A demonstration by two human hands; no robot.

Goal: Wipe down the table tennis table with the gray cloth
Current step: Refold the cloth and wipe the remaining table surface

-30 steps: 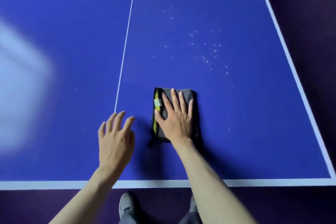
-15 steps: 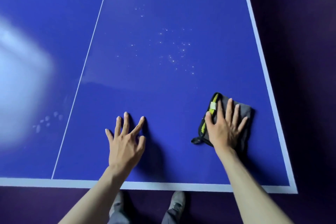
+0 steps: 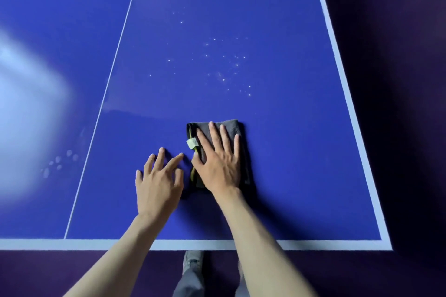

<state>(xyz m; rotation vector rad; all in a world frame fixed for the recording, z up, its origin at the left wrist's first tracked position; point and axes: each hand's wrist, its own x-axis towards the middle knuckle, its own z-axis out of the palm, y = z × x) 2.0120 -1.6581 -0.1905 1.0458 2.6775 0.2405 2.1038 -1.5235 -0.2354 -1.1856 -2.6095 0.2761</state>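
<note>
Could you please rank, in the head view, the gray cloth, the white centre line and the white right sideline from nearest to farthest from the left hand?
From the left hand:
1. Gray cloth, just right.
2. White centre line, left.
3. White right sideline, far right.

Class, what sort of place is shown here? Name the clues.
Probably an indoor games room: a blue table tennis table with a white centre line and white edge line, over dark floor.

Light: moderate, surroundings dim.
Glare: broad white patch on worktop (image 3: 277,176) left edge, washing out detail.
Shadows: soft, dark, right of forearms.
Distortion: worktop lines splay, wide-angle.
Focus: centre sharp.
</note>
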